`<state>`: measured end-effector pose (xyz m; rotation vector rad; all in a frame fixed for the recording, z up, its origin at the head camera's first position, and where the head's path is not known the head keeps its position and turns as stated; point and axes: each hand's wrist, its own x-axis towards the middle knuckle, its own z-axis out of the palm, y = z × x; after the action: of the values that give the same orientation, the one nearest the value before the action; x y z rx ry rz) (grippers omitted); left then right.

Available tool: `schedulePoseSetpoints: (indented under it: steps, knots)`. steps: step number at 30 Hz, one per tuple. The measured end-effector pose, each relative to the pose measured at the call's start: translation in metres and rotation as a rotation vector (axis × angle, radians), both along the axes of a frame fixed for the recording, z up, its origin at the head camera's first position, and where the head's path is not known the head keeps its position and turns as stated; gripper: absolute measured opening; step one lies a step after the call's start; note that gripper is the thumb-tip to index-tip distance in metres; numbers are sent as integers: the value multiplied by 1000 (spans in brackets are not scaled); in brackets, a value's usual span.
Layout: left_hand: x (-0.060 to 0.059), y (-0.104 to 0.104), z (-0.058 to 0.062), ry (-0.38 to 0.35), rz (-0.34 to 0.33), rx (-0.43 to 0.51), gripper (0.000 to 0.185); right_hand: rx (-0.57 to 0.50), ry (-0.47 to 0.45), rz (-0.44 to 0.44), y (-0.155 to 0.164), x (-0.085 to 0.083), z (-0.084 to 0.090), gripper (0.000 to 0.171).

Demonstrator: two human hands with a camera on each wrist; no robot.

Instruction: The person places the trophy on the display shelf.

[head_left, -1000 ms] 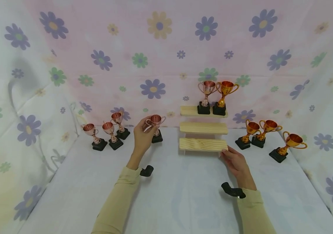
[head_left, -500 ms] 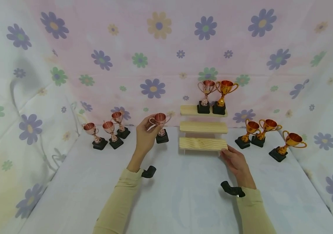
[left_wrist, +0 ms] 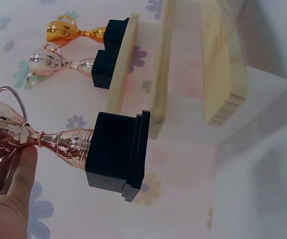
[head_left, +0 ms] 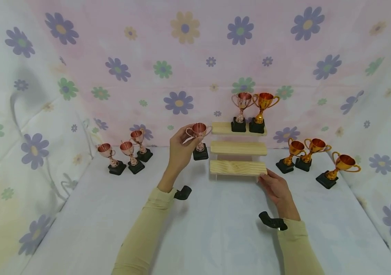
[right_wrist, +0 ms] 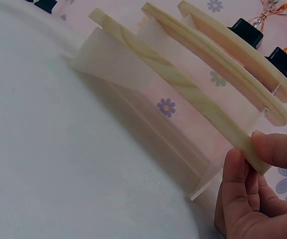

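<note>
My left hand [head_left: 180, 151] grips a rose-gold trophy cup [left_wrist: 73, 144] by its bowl, its black square base hanging free just left of the wooden three-step shelf [head_left: 238, 148]. With thumb and fingers, my right hand [right_wrist: 263, 194] pinches the right end of the lowest shelf board [right_wrist: 183, 84]. On the top board stand a rose-gold trophy [head_left: 241, 109] and, to its right, a gold trophy [head_left: 262, 110], both upright and side by side. Nothing stands on the middle and lowest boards.
Three rose-gold trophies [head_left: 128, 152] stand on the white tabletop [head_left: 216, 229] at the left. Three gold trophies [head_left: 341, 166] stand at the right, the outermost one leaning in view. A flowered cloth [head_left: 140, 23] hangs behind and along both sides.
My left hand has moved right and slightly up with the rose-gold trophy, bringing it close to the shelf's left side. The right hand stays at the lowest board.
</note>
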<state>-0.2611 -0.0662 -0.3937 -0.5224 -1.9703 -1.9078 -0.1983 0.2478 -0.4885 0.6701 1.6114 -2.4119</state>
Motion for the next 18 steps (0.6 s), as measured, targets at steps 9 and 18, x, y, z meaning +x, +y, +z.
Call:
schedulePoseSetpoints:
  steps: [9,18]
  knots:
    - [-22,29,20,59,-117,21,45,24,10,0,2,-1,-3,63]
    - [-51,54,38,40,-121,-24,46,24,13,-5,2,-2,-5,63]
